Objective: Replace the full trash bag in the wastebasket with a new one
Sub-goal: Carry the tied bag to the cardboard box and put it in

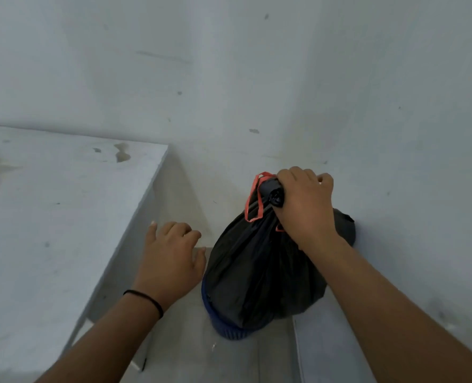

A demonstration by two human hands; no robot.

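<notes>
Right hand (304,205): fingers curled tight round the gathered neck of the black trash bag (257,269), red drawstring (253,200) looped beside it; left hand (171,258): loosely spread, holding nothing, hovering left of the bag. Bag: cinched, lower part seated in the blue wastebasket (229,327) on the floor; lifting out and relining appear outstanding; no new bag visible. Clearance: wall (395,106) just behind and right; white surface (49,217) edge at left; open room above and near.

light: dim, flat, bluish | shadows: faint | focus: soft (edges bowed)
</notes>
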